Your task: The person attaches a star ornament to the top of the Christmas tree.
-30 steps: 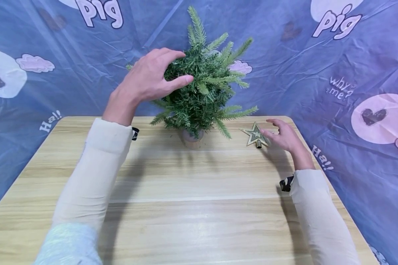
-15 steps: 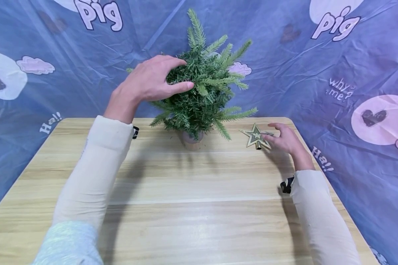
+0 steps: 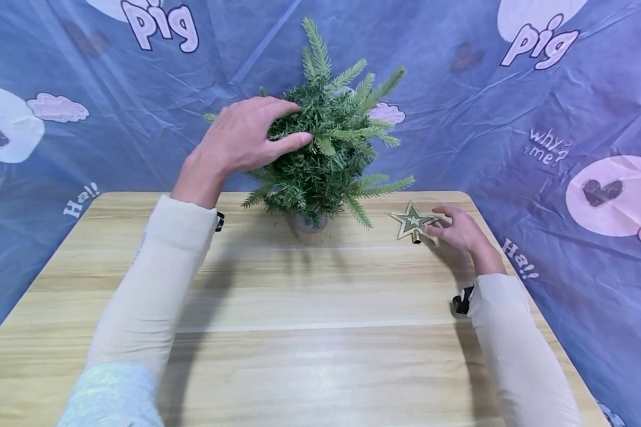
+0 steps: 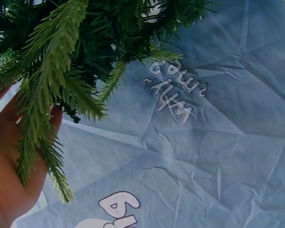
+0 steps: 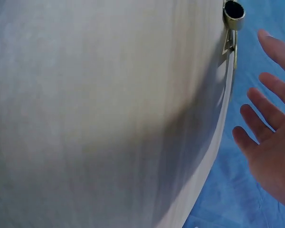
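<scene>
"Blue printed cloth point(image 3: 448, 112) behind; what's at left?"
"Left hand point(image 3: 243, 135) at the far-centre tree point(image 3: 333, 163), fingers and thumb apart."
"And right?"
"Star point(image 3: 413, 222) on the tabletop point(image 3: 320, 296), far right; right hand point(image 3: 462, 231) just beside it, fingers apart."

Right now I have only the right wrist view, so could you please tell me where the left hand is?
Observer: In the head view, the left hand is at the left side of a small green tree.
Operator: Thank you. I see a gold ornament nearly edge-on, apart from the right hand; what shape is it, please?
Observer: It is a five-pointed star, as the head view shows.
Operator: And on which side of the tree is it, if you would?
Observer: On the right of the tree, as the head camera sees it.
</scene>
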`<control>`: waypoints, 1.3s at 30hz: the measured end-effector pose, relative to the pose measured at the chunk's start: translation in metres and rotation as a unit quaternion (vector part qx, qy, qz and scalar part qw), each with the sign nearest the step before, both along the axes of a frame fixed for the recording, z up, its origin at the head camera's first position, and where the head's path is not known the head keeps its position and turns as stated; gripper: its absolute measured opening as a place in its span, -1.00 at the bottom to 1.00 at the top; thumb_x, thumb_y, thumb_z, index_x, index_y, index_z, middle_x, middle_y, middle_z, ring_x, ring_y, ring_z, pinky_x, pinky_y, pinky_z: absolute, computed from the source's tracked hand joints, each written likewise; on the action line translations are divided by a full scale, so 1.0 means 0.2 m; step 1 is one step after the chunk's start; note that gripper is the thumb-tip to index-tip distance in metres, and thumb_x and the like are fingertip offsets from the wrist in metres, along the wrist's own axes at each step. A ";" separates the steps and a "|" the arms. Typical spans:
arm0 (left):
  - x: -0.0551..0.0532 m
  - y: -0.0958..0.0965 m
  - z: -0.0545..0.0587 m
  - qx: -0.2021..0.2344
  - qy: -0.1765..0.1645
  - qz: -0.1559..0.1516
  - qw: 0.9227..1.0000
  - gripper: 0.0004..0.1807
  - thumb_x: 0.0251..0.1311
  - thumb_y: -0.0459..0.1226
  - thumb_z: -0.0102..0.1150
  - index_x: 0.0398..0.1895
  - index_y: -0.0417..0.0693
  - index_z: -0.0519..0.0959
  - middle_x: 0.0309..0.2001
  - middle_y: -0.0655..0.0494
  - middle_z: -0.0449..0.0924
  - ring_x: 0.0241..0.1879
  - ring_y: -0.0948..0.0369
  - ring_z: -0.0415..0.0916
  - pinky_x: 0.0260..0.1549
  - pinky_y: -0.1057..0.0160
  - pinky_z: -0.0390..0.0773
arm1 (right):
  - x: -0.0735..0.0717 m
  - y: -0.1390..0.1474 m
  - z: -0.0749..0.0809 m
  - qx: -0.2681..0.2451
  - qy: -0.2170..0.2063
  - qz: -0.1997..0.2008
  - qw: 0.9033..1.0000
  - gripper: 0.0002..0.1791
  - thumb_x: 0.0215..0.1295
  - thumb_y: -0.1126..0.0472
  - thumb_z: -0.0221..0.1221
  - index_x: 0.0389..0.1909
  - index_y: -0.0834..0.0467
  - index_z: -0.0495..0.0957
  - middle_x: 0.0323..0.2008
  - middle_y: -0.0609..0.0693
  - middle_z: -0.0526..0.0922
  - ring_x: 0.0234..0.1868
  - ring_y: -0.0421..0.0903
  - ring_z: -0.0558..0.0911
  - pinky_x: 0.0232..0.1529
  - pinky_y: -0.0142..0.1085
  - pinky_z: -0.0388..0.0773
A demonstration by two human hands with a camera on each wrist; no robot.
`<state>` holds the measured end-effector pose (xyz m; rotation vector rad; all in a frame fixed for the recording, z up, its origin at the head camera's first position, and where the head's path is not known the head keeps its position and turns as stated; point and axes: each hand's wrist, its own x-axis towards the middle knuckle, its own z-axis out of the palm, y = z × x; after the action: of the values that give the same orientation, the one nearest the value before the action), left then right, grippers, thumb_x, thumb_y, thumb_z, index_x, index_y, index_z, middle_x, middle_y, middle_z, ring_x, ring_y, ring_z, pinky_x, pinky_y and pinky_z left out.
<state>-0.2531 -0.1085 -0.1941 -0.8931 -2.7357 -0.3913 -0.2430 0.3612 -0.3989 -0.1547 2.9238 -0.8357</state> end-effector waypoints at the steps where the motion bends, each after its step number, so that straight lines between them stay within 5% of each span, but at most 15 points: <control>1: 0.00 0.00 0.00 0.001 0.003 -0.003 1.000 -0.21 0.38 0.33 -0.06 0.50 0.10 0.35 0.45 0.00 0.35 0.42 -0.06 0.29 0.40 -0.13 0.25 | 0.00 0.00 0.00 0.001 -0.006 0.000 1.000 -0.16 0.34 -0.04 0.31 0.44 0.36 0.24 0.43 0.48 0.19 0.37 0.50 0.23 0.36 0.35 0.15; 13: 0.00 -0.03 -0.02 0.000 0.056 -0.020 0.998 -0.30 0.45 0.24 -0.05 0.44 0.00 0.43 0.38 -0.02 0.46 0.29 -0.09 0.46 0.24 -0.12 0.46 | -0.05 -0.02 -0.01 -0.004 -0.043 0.009 0.999 -0.03 0.30 -0.09 0.35 0.49 0.37 0.14 0.43 0.50 0.16 0.39 0.49 0.20 0.38 0.35 0.11; 29: 0.00 0.00 -0.04 -0.012 0.032 -0.013 0.999 -0.27 0.44 0.29 -0.12 0.47 0.06 0.40 0.39 -0.03 0.44 0.30 -0.08 0.43 0.23 -0.15 0.46 | -0.04 0.00 -0.05 -0.017 -0.063 0.020 0.998 -0.01 0.25 0.07 0.41 0.47 0.47 0.09 0.36 0.56 0.21 0.36 0.48 0.24 0.38 0.31 0.14; 39: -0.01 0.00 -0.06 -0.003 0.061 -0.027 0.998 -0.30 0.46 0.24 -0.07 0.44 0.00 0.43 0.35 -0.07 0.47 0.28 -0.08 0.46 0.19 -0.15 0.49 | -0.04 0.00 -0.05 -0.002 -0.061 0.026 0.998 -0.03 0.23 0.09 0.42 0.44 0.51 0.13 0.33 0.56 0.25 0.33 0.48 0.27 0.36 0.33 0.17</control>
<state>-0.2545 -0.1090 -0.2068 -0.9606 -2.6072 -0.3268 -0.2513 0.3619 -0.4097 -0.1730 2.7931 -0.8130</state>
